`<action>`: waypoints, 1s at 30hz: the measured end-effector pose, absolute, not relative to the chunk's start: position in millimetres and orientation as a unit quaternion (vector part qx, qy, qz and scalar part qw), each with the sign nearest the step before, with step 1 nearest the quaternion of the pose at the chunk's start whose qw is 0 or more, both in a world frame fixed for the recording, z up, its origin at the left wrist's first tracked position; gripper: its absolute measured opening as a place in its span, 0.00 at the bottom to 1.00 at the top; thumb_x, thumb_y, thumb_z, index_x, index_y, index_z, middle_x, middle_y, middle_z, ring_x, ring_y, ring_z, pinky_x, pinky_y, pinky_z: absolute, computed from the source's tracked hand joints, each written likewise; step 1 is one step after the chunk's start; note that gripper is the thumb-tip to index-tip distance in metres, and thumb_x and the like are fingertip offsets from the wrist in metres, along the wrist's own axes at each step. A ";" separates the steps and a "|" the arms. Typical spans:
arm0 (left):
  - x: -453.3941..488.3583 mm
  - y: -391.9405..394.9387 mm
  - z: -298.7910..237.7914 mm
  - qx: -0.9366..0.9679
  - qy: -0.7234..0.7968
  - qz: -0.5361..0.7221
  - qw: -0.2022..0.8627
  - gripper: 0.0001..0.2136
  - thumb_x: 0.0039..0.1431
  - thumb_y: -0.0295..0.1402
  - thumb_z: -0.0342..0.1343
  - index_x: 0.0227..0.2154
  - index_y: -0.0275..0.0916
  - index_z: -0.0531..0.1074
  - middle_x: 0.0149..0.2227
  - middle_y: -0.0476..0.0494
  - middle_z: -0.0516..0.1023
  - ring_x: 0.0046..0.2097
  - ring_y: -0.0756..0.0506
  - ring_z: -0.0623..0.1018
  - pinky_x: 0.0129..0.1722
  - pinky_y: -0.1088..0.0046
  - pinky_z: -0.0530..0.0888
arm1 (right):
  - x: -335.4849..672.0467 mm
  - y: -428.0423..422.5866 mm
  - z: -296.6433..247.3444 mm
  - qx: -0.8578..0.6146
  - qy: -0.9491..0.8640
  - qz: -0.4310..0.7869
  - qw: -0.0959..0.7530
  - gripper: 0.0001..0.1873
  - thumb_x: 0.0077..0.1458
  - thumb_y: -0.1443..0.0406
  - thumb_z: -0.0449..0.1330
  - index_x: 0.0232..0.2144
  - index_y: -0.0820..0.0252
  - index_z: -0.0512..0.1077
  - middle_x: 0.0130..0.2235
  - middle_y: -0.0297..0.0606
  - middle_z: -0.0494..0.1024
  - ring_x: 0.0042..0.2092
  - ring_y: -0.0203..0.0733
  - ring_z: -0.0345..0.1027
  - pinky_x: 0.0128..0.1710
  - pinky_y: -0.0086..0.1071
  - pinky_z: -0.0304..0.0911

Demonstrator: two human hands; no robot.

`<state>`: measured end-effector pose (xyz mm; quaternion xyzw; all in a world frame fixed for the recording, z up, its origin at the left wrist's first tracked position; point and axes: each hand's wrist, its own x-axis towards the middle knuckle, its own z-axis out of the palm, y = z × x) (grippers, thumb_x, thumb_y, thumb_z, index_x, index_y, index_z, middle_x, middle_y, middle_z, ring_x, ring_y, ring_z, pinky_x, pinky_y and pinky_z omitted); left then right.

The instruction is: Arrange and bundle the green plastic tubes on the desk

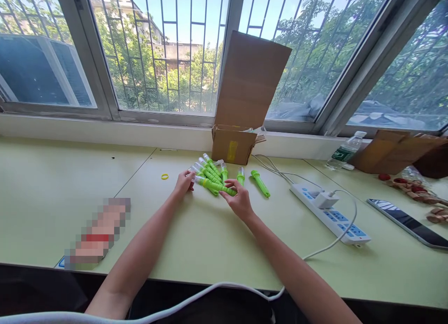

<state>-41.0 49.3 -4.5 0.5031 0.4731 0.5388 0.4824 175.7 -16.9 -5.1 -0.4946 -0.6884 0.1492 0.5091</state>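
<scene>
Several green tube-shaped items with clear caps (pixel 209 171) lie side by side on the pale green table (pixel 70 193) in front of a small open cardboard box (pixel 232 144). My left hand (pixel 184 182) is closed at the capped left end of the nearest green tube (pixel 214 186). My right hand (pixel 238 200) pinches that same tube's right end. Two more green tubes (pixel 259 182) lie apart to the right. A small yellow ring (pixel 164 176) rests to the left of my left hand.
A white power strip (pixel 332 214) with a plugged charger and cables lies to the right. A dark phone (pixel 408 221), a plastic bottle (pixel 345 151), a flat cardboard piece (pixel 395 150) and small red-brown bits sit far right. A blurred patch lies near the front left edge.
</scene>
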 end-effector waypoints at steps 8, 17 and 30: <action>-39.3 45.1 -3.7 0.560 0.457 0.471 0.506 0.09 0.54 0.38 0.50 0.23 0.40 0.61 0.12 0.57 0.61 0.12 0.54 0.59 0.13 0.79 0.53 | 181.5 -12.3 -3.6 -0.516 -0.581 0.301 0.552 0.30 0.46 0.49 0.62 0.48 0.59 0.67 0.42 0.41 0.71 0.23 0.32 0.66 0.17 0.29 0.65; -38.1 45.9 -5.5 0.565 0.457 0.467 0.503 0.12 0.53 0.42 0.53 0.24 0.40 0.61 0.12 0.58 0.60 0.12 0.55 0.58 0.13 0.79 0.52 | 182.2 -11.3 -1.4 -0.509 -0.556 0.336 0.564 0.31 0.44 0.47 0.64 0.44 0.62 0.68 0.35 0.37 0.71 0.22 0.33 0.67 0.17 0.29 0.64; -38.8 48.0 -6.0 0.562 0.463 0.467 0.502 0.12 0.54 0.42 0.53 0.25 0.40 0.63 0.11 0.58 0.60 0.12 0.54 0.58 0.13 0.79 0.53 | 183.3 -11.8 -2.0 -0.512 -0.577 0.333 0.542 0.31 0.45 0.51 0.63 0.49 0.59 0.65 0.40 0.39 0.70 0.21 0.30 0.65 0.15 0.27 0.61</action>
